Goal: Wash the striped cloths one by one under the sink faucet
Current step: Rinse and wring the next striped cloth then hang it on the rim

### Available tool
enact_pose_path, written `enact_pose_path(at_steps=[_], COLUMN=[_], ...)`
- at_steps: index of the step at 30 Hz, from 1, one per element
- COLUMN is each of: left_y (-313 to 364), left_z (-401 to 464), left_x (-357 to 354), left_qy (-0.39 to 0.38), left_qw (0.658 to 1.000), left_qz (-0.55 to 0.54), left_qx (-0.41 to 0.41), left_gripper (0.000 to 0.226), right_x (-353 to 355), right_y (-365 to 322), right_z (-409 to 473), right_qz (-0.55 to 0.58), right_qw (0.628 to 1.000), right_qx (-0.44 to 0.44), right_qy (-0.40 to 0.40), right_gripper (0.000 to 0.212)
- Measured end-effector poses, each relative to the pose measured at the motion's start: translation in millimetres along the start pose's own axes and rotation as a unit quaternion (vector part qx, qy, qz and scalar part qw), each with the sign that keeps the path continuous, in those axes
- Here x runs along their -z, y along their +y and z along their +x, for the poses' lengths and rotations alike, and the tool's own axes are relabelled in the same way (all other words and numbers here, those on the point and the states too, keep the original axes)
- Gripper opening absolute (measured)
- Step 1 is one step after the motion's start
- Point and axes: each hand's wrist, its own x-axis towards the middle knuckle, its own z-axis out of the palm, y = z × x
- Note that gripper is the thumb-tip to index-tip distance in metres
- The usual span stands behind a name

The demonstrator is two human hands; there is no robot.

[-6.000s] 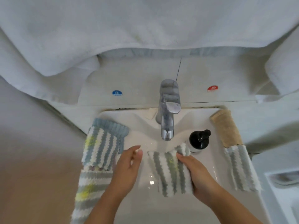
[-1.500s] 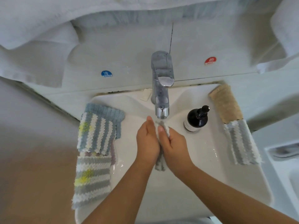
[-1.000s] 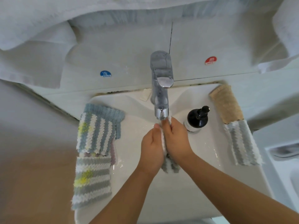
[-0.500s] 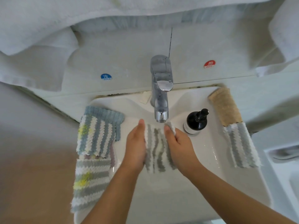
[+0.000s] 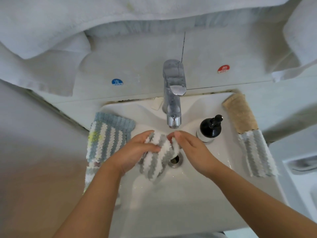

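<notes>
One striped cloth [image 5: 158, 157] is gripped by curled left hand [image 5: 135, 152] and right hand [image 5: 190, 148] fingers under one faucet [image 5: 173, 98]; four cloths are draped on the sink [image 5: 180, 203] rim.

- Grey-and-white striped cloth [image 5: 158, 154] bunched under the faucet [image 5: 173, 100], over the drain [image 5: 175, 160].
- Gripped by left hand [image 5: 135, 152]; top edge pinched by right hand [image 5: 190, 148].
- More striped cloths [image 5: 107, 136] draped on sink rim [image 5: 188, 219]; black pump bottle [image 5: 209, 128] right of the spout.

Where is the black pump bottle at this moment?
In the head view, the black pump bottle stands on the sink's right side, just right of the faucet spout, beside the right hand.
</notes>
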Motion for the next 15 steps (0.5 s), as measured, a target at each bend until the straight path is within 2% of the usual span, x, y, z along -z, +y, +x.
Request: enact_pose_path(at_steps=[2, 3, 5, 7, 9, 10, 12, 15], left_y=[3, 5, 7, 7, 3, 1, -7, -25], left_z=[1, 1, 0, 0, 0, 0, -1, -3], left_x=[1, 1, 2, 2, 2, 1, -2, -9], left_qy=[-0.018, -0.016, -0.002, 0.022, 0.046, 0.052, 0.047, 0.003], left_qw=[1.0, 0.999, 0.999, 0.996, 0.993, 0.993, 0.992, 0.975], left_qz=[0.022, 0.032, 0.053, 0.082, 0.102, 0.09, 0.021, -0.179], left_qx=[0.008, 0.01, 0.009, 0.015, 0.038, 0.06, 0.112, 0.133], left_gripper=[0.036, 0.035, 0.026, 0.019, 0.022, 0.03, 0.051, 0.05], right_x=[-1, 0, 0, 0, -2, -2, -4, -4], right_y=[-9, -11, -15, -16, -16, -16, -17, -15], right_z=[4, 6, 9, 11, 13, 14, 14, 16], right_qz=[-0.041, -0.058, -0.07, -0.063, -0.03, -0.003, 0.08, 0.175], right_qw=[0.998, 0.996, 0.994, 0.996, 0.997, 0.998, 0.994, 0.981], right_qx=[0.023, 0.034, 0.045, 0.029, 0.003, -0.009, -0.04, -0.079], right_qy=[-0.044, -0.056, -0.066, -0.062, -0.065, -0.067, -0.057, -0.018], right_gripper=[0.062, 0.066, 0.06, 0.043, 0.037, 0.036, 0.029, 0.025])
